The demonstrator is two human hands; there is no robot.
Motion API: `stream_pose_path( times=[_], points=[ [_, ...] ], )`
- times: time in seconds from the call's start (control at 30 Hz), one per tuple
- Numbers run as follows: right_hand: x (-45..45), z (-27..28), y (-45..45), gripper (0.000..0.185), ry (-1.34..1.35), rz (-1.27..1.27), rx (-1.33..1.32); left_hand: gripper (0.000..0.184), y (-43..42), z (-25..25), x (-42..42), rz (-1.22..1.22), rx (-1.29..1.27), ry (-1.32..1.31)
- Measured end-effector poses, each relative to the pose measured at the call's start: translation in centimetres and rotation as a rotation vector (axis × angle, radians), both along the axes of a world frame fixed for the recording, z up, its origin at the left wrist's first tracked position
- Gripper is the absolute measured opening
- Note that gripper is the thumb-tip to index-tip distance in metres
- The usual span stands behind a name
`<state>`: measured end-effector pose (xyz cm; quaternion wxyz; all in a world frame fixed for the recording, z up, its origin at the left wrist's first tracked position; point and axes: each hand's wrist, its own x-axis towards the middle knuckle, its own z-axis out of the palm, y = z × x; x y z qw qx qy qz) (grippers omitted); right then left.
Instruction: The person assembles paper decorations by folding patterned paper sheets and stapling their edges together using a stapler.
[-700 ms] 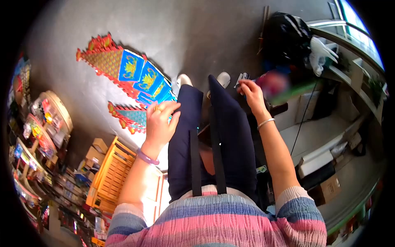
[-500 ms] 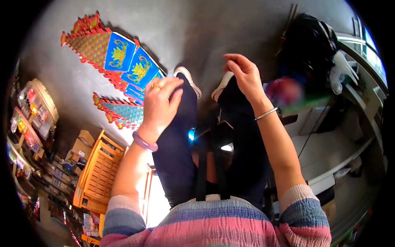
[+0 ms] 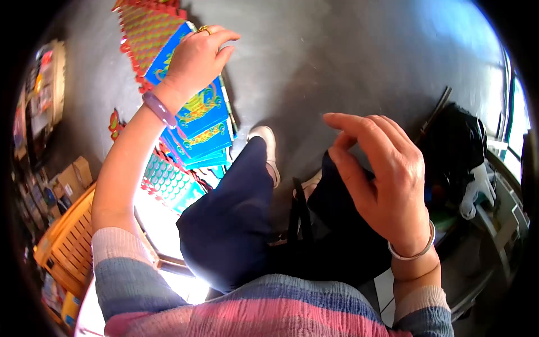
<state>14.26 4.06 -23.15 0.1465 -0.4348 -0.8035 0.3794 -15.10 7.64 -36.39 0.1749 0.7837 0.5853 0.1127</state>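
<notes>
My left hand [image 3: 196, 59], with a ring and a purple bangle, is over the blue decorated panels [image 3: 205, 132] on the floor. Its thumb and fingers are apart with nothing between them; whether it touches a panel is unclear. Beside the panels lie a red-edged piece with a gold scale pattern [image 3: 147, 35] and one with a turquoise scale pattern [image 3: 168, 174]. My right hand [image 3: 384, 168], wearing a silver bangle, hangs above my right leg. Its fingers are bent, thumb apart from them, and it holds nothing.
An orange slatted wooden seat [image 3: 70, 230] stands at the lower left, near a cardboard box [image 3: 74, 178]. Shelves of goods line the left edge. A black plastic bag [image 3: 457, 143] and a white bag [image 3: 477, 191] are at the right. My shoes [image 3: 266, 149] stand on the grey floor.
My left hand has moved up over the blue panels. My right hand appears larger and lower in view. The legs have shifted, with one knee bent out, and the view has turned.
</notes>
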Motion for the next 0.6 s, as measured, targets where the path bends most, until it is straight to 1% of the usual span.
stream_pose_path(
  times=[0.07,0.1,0.17,0.2,0.23,0.27,0.3,0.33,0.37,0.4,0.43,0.47,0.53,0.57,0.6],
  points=[
    [-0.3,0.4,-1.5,0.026,-0.017,0.033,0.107,0.019,-2.6,-0.1,-2.8,0.112,-0.001,0.027],
    [-0.6,0.1,-2.3,0.018,0.049,-0.020,0.149,0.020,-4.3,-0.5,-4.6,0.198,-0.025,0.004],
    [-1.1,1.8,-4.4,0.018,0.051,-0.075,0.133,0.023,-9.5,-1.2,-7.7,0.368,-0.056,-0.096],
    [-1.4,2.5,-5.2,0.018,0.054,-0.112,0.105,0.026,-11.9,-3.0,-9.8,0.492,-0.084,-0.069],
    [-1.3,2.8,-5.9,0.018,0.040,-0.140,0.086,0.027,-15.1,-5.1,-12.1,0.621,-0.101,-0.215],
    [-1.0,2.4,-6.1,0.018,0.023,-0.164,0.088,0.031,-17.8,-6.9,-13.6,0.736,-0.093,-0.097],
    [-1.0,2.3,-6.2,0.018,0.021,-0.177,0.127,0.034,-20.0,-9.3,-15.0,0.908,-0.219,-0.230],
    [-1.0,2.2,-6.7,0.018,0.005,-0.186,0.148,0.029,-22.9,-12.2,-15.7,0.987,-0.195,-0.285],
    [-0.9,1.6,-6.9,0.017,-0.013,-0.192,0.165,0.025,-25.1,-12.8,-14.8,1.049,-0.253,-0.440],
    [-0.8,0.8,-7.1,0.017,-0.048,-0.192,0.263,0.023,-26.2,-13.8,-14.6,1.107,-0.421,-0.441],
    [-0.9,0.7,-7.8,0.016,-0.099,-0.190,0.266,0.024,-28.2,-17.6,-14.8,1.165,-0.360,-0.531],
    [-1.1,0.2,-7.8,0.015,-0.143,-0.188,0.280,0.031,-28.2,-20.2,-15.0,1.206,-0.371,-0.472],
    [-1.4,-1.2,-8.1,0.014,-0.165,-0.168,0.278,0.055,-27.0,-18.7,-13.4,1.228,-0.257,-0.313],
    [-1.3,-1.7,-8.2,0.014,-0.213,-0.149,0.261,0.060,-25.8,-19.4,-13.6,1.261,-0.247,-0.276],
    [-1.1,-2.2,-8.1,0.013,-0.264,-0.134,0.241,0.061,-24.3,-19.0,-13.4,1.303,-0.259,-0.348]
  ],
)
